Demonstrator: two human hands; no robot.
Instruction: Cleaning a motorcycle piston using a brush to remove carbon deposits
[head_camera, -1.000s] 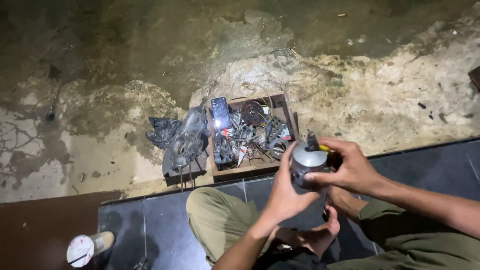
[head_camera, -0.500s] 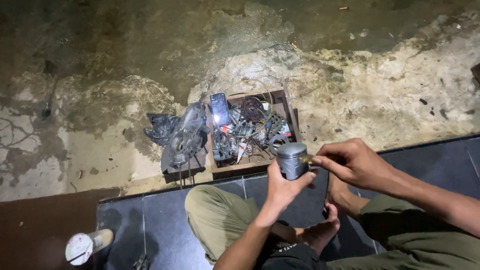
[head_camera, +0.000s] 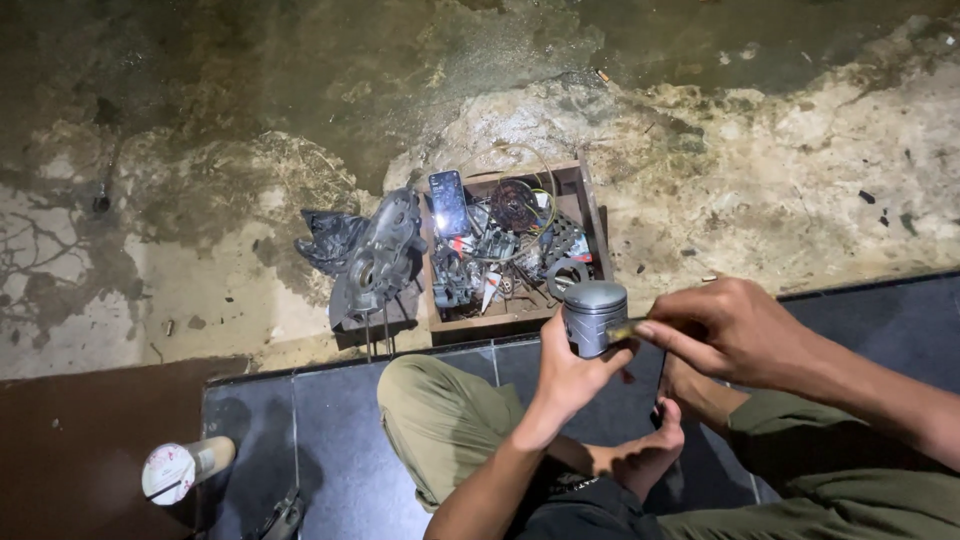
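A person sitting cross-legged on dark floor tiles (head_camera: 330, 440) is holding a grey metal piston (head_camera: 592, 316) up in front of the knees, over the edge where the tiles meet rough, stained concrete ground (head_camera: 200, 150). The left hand (head_camera: 568, 375) is gripping the piston from below and behind, thumb and fingers closed around its lower wall, so that the flat crown is facing up and the long axis is standing nearly upright, tipped a little toward the camera. The right hand (head_camera: 735, 330) is coming in from the right at the same height, its thumb and forefinger pinched shut on a small yellowish pin (head_camera: 622, 329) whose tip is touching, or lying just beside, the piston's right flank. The pin is lying roughly level, crosswise to the piston's axis and pointing left into its side; whether it is already entering a hole cannot be told. Both hands are meeting at the piston, the left carrying it, the right working at it. Just beyond, a wooden box (head_camera: 585, 205) of engine parts, with a phone (head_camera: 449, 202) lying on top, is resting on the ground beside a grey engine cover (head_camera: 380, 255). A white can (head_camera: 185, 467) is lying well apart at lower left.
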